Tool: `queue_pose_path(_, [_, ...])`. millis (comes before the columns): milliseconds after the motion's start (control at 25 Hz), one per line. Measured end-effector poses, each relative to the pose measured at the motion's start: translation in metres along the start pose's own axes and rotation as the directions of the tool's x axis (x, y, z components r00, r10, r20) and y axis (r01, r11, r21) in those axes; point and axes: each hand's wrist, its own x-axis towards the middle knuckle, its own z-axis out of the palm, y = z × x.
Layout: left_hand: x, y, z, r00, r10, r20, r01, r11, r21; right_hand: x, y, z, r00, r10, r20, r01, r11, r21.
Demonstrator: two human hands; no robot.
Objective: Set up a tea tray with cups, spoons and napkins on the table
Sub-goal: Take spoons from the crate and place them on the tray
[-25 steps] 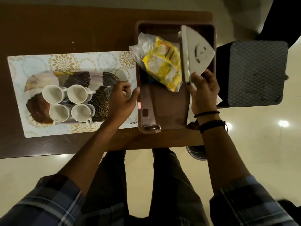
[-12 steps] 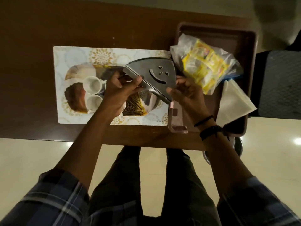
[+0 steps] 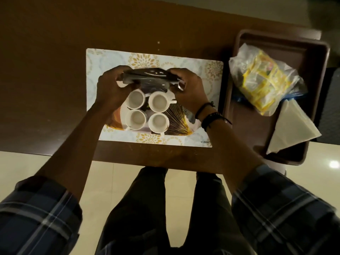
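Observation:
Several white cups (image 3: 147, 112) stand close together on a patterned tray (image 3: 176, 122) that lies on a floral placemat (image 3: 110, 57). My left hand (image 3: 110, 89) and my right hand (image 3: 189, 89) both grip a metal napkin holder (image 3: 150, 77) with a smiley cut-out, held just beyond the cups above the tray. A brown plastic tray (image 3: 244, 126) at the right holds a bag of yellow tea sachets (image 3: 263, 80) and folded white napkins (image 3: 292, 127). No spoons are visible.
The dark wooden table (image 3: 46, 70) stretches left and behind the placemat. Its near edge runs just below the placemat, with my legs and a pale tiled floor (image 3: 46, 162) beneath. A dark chair (image 3: 333, 107) stands at the far right.
Both hands carried the napkin holder left from the brown tray to above the patterned tray, behind the cups. The folded napkins are now uncovered in the brown tray.

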Motion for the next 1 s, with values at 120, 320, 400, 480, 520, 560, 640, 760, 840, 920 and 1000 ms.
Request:
queue_pose_path(120, [0.012,-0.014,-0.007,0.999,0.001,0.038,-0.001,1.0,-0.012,0.012,-0.001,0.009,0.999,-0.006,0.033,0.007,0.999,-0.037])
queue_pose_path(320, [0.017,-0.03,-0.008,0.984,-0.01,0.177,-0.003,0.997,0.074,0.01,0.0,0.023,0.994,0.043,0.098,-0.031,0.992,-0.124])
queue_pose_path(400, [0.016,-0.032,-0.007,0.972,-0.025,0.235,0.012,0.998,0.058,0.006,0.0,0.027,0.992,0.076,0.096,-0.064,0.99,-0.127])
queue_pose_path(480, [0.016,-0.032,-0.005,0.961,-0.025,0.274,0.013,0.999,0.045,0.004,0.001,0.03,0.992,0.088,0.09,-0.077,0.99,-0.122])
queue_pose_path(520, [0.015,-0.031,-0.004,0.957,-0.037,0.289,0.027,0.999,0.039,0.004,0.002,0.032,0.991,0.091,0.099,-0.079,0.989,-0.124])
queue_pose_path(560, [0.014,-0.029,-0.003,0.952,-0.055,0.302,0.047,0.998,0.033,0.004,0.002,0.032,0.989,0.095,0.111,-0.08,0.988,-0.134])
queue_pose_path(640, [0.012,-0.024,0.0,0.944,-0.098,0.315,0.095,0.995,0.024,0.003,0.001,0.031,0.987,0.109,0.122,-0.092,0.987,-0.134])
queue_pose_path(760, [0.002,-0.01,0.002,0.957,-0.138,0.255,0.136,0.99,0.024,-0.01,-0.003,0.027,0.988,0.151,0.031,-0.149,0.987,-0.061])
queue_pose_path(840, [-0.007,0.007,0.006,0.987,-0.087,0.136,0.081,0.996,0.048,-0.025,-0.004,0.016,0.969,0.215,-0.121,-0.208,0.976,0.064])
queue_pose_path(920, [-0.019,0.029,0.015,0.999,-0.013,0.046,0.01,0.998,0.057,-0.045,0.0,-0.001,0.909,0.321,-0.265,-0.262,0.936,0.234])
queue_pose_path(1000, [-0.032,0.056,0.031,0.999,0.049,0.021,-0.05,0.998,0.035,-0.069,0.012,-0.023,0.795,0.447,-0.411,-0.315,0.883,0.349])
